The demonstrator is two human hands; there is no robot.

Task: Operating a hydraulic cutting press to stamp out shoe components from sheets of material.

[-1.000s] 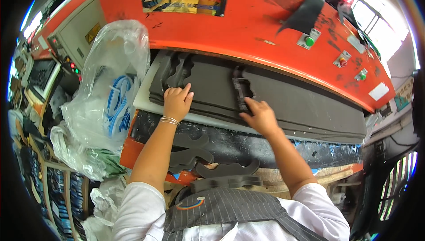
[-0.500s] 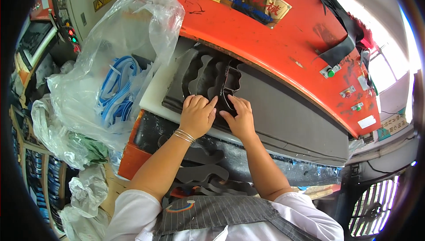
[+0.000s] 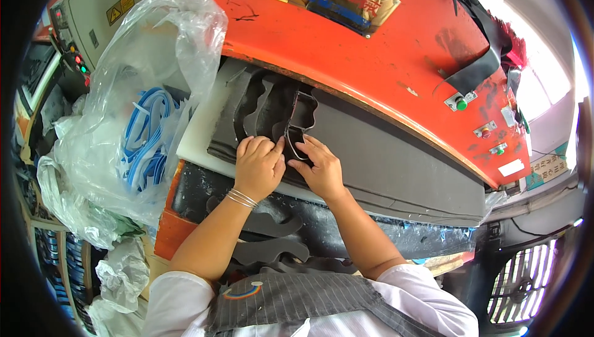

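Head view: left hand [image 3: 258, 167] stretched forward, fingers bunched, grip unclear; right hand [image 3: 320, 168] alongside, fingers pinching the wavy cutter [image 3: 292, 114] on grey foam [image 3: 390, 151]; clear bag [image 3: 192, 24] holding blue straps [image 3: 147, 134]!

Black tabletop [image 3: 201, 191]: is carrying a white board [image 3: 195, 142], its surface showing pale specks | White board: is protruding at the left end, supporting stacked dark grey sheets [image 3: 383, 157] | Sheets: are lying flat, near edges layered | Top sheet: is bearing an open black frame [image 3: 302, 128] toward the left.
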